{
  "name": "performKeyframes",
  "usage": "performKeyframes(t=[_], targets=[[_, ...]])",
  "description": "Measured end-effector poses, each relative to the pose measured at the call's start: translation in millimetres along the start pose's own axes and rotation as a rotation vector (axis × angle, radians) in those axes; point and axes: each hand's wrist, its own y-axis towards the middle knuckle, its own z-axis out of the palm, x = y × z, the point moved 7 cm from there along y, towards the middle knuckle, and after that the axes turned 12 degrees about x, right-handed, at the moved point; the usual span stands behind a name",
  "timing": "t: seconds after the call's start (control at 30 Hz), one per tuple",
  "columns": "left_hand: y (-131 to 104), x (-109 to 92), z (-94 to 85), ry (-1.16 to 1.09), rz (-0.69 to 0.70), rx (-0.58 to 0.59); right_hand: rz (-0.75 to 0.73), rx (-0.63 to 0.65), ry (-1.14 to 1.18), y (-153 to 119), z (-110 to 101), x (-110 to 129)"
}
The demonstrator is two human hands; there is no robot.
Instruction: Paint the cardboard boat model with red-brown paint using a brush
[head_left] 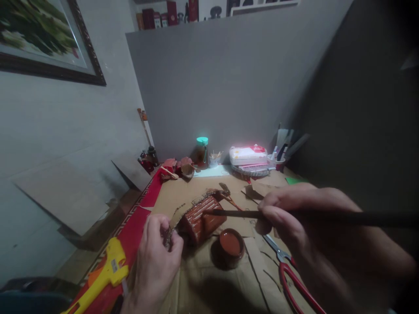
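My left hand (157, 250) pinches the near end of a dark, rough, twig-like strip that runs along the top of a reddish-brown ridged block (204, 218), perhaps a small model roof. Between the thumb and fingers of my right hand (314, 231) is a long dark paintbrush (238, 213). Its tip touches the ridged face of the block, or hangs just in front of it. Below the brush stands a small round pot (231, 247) of reddish-brown liquid paint. The block's underside is hidden in shadow.
Red-handled scissors (288, 266) lie under my right hand. A yellow glue gun (108, 270) is at left on the red cloth (152, 196). Cardboard (183, 283) covers the table. Farther back stand a green-lidded bottle (202, 152), a tissue pack (248, 155) and a pen cup (276, 162).
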Motion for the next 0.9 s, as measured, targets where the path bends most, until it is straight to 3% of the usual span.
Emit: performKeyframes(t=[0.3,0.53,0.9], targets=[[-1.4,-4.7,0.6,0.01,0.036,0.014,0.055,0.05,0.187,-7.6,14.3,-7.0],[-1.6,-2.1,-0.5,0.012,0.037,-0.003,-0.006,0.091,0.079,-4.0,14.1,-8.4],[-2.7,5.6,4.8,-0.031,-0.002,0.018,-0.015,0.025,-0.093,-2.7,7.3,-15.8]])
